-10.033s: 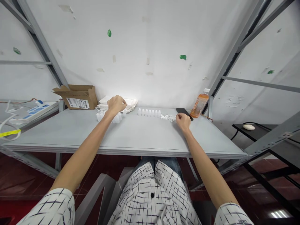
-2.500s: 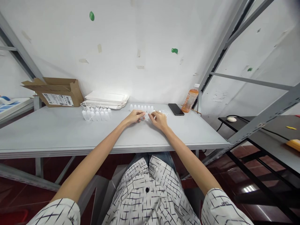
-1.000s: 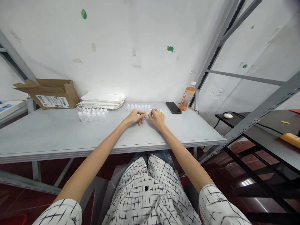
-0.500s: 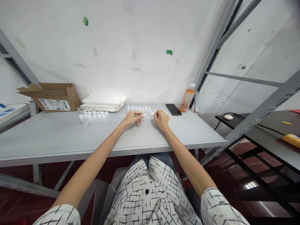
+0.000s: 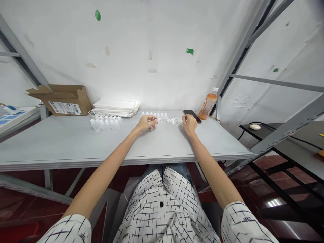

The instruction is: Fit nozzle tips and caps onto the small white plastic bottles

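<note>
Left hand (image 5: 146, 123) and right hand (image 5: 189, 124) palm down and apart, both sets of fingers (image 5: 153, 119) curled inward.

We're pinching a small white plastic piece (image 5: 157, 119) in the left hand (image 5: 146, 123), resting the right hand (image 5: 189, 123) against tangled white strings (image 5: 177, 123) beside a row of upright white bottles (image 5: 158, 116).

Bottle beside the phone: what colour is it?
The bottle looks orange with a white cap, in the head view.

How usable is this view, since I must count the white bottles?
Head view: glare on the wall bleaches the white bottles below it, the wide lens tilts the steel upright, and the bottles look too small to count surely.
</note>
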The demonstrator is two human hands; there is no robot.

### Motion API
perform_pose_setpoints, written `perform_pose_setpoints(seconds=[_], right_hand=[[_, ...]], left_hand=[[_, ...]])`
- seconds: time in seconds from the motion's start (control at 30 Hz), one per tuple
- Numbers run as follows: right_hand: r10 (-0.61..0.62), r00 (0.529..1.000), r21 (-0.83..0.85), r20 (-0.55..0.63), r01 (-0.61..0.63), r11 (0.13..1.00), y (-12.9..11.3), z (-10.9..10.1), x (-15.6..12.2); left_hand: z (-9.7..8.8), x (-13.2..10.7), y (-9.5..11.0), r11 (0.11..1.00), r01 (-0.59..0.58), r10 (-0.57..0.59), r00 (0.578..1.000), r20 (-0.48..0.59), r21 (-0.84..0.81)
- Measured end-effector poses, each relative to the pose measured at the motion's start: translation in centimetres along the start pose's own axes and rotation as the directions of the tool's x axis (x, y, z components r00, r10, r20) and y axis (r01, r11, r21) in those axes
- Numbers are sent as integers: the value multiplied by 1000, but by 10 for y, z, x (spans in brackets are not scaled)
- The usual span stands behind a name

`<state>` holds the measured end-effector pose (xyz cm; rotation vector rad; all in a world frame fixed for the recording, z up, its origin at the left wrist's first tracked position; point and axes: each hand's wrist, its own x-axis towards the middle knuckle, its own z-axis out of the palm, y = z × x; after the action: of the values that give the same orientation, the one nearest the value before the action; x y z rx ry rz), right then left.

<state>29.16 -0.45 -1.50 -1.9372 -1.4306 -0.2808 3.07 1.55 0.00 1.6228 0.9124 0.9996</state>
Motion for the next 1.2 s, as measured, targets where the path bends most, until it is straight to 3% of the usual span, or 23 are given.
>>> perform_pose_setpoints(seconds=[0.2,0.63,0.73,0.83,0.9,1.0,1.1,1.2], right_hand=[[30,997,-33,71,-28,999,13,4,4],[-21,984,-29,179,27,999,10,6,4],[-8,986,-36,168,14,999,10,5,3],[2,988,-31,153,3,1000,10,5,3],[4,989,-25,147,-1,1000,10,5,3],[4,990,-21,143,-1,1000,11,6,4],[6,991,-21,132,-3,1000,11,6,4],[10,992,-18,126,-7,1000,12,7,4]], left_hand=[[0,1,-2,1000,2,-3,1000,13,29],[-1,0,-1,999,10,-10,1000,5,30],[-2,-1,3,1000,10,-10,999,-34,5],[-8,2,6,998,-57,53,988,-142,-25],[-15,4,7,991,-135,130,956,-263,-2],[-28,7,6,966,-200,255,847,-466,165],[-39,9,0,920,-105,320,757,-570,377],[-45,10,-9,860,49,301,754,-584,508]])
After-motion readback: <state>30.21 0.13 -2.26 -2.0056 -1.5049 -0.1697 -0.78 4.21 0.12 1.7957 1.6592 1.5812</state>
